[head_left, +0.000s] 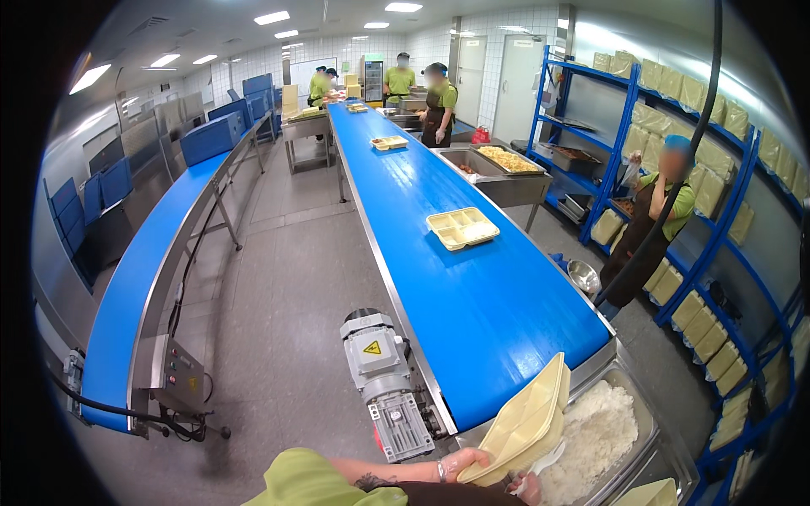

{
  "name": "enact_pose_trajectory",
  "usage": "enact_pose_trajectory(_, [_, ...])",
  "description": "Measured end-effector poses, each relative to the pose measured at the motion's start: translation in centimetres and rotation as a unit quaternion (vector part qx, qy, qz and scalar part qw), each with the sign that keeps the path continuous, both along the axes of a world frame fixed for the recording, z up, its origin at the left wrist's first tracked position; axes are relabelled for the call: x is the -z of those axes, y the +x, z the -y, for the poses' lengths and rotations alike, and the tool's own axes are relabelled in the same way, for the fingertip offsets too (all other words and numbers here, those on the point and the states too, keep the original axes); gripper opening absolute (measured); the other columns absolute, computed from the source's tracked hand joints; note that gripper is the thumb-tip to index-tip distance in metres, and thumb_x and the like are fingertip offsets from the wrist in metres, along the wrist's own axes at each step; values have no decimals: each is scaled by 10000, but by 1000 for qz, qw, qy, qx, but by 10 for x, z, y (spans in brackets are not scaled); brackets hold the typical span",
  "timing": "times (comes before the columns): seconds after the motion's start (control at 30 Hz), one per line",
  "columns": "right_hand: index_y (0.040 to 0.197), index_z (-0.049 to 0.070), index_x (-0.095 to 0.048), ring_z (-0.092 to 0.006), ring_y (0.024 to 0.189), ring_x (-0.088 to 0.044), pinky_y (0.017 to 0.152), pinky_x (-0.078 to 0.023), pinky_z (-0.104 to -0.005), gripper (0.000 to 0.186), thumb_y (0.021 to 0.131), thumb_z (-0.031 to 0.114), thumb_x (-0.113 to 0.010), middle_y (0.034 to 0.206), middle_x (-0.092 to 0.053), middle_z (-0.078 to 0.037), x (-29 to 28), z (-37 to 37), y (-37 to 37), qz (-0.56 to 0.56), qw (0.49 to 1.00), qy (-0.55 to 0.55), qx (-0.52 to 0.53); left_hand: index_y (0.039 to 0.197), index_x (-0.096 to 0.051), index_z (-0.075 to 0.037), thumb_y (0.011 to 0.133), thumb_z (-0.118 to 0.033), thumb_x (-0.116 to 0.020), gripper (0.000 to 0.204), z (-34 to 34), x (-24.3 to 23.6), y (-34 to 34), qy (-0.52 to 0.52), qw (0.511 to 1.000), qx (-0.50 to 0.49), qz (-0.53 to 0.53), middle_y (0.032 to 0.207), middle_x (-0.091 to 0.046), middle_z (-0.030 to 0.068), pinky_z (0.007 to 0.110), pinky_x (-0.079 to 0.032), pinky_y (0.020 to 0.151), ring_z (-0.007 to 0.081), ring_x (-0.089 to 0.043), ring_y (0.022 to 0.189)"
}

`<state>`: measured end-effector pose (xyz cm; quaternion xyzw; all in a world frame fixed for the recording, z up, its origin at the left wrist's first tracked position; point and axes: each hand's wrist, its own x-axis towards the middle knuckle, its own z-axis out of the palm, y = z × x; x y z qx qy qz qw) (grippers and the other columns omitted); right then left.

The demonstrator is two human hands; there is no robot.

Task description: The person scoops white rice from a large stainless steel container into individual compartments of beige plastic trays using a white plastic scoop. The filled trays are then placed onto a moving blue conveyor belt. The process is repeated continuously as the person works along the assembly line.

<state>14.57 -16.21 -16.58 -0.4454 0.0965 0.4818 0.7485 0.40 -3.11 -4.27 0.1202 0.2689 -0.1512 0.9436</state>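
Left grip (469, 461) clasps cream trays (516, 424); right grip (528, 487) clasps scoop (550, 456); blue belt (472, 295), grey floor (287, 287).

Right hand (528, 487): by belt's (472, 312) near end, partly behind tray (525, 417)
Rice (597, 432): partly covered by tray
Container (651, 494): cut off below
Farthest tray (357, 108): contents too small to tell
Faces (403, 60): blurred

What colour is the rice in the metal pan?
The rice is white, best seen in the head view.

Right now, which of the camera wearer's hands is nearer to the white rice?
Right. The right hand is beside the white rice, gripping a white utensil; the left hand is farther left, holding a cream compartment tray.
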Motion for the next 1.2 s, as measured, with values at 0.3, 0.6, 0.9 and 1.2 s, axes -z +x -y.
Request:
enact_pose_trajectory(0.3, [871,50,-476,-123,568,-433,470,-353,-246,310,770,338,-416,659,-472,-13,55,-16,-1,9,1000,20,-18,1042,-421,38,607,-87,-424,453,0,-14,-7,-53,998,-11,19,893,-533,155,325,-442,698,242,-534,763])
enact_pose_trajectory(0.6, [865,65,-419,-111,471,-383,385,-334,-236,172,744,185,-441,627,-421,-37,-39,25,-24,28,997,25,67,1030,-438,18,660,-127,-441,398,1,5,-3,-5,1000,4,24,875,-540,155,336,-455,670,235,-550,742])
enact_pose_trajectory(0.9, [908,49,-317,-166,497,-426,398,-370,-276,215,738,119,-429,687,-447,-106,-52,17,-36,25,987,-3,157,1055,-407,46,676,-93,-376,405,-11,51,7,-42,998,-3,52,890,-531,155,332,-474,605,252,-553,733])
enact_pose_trajectory(1.2, [979,70,-310,-152,494,-404,406,-357,-261,237,756,83,-388,701,-428,-97,-60,19,-38,-12,987,8,163,1042,-383,81,651,-34,-410,408,-28,-82,73,106,970,-69,206,904,-517,178,354,-477,640,272,-549,756])
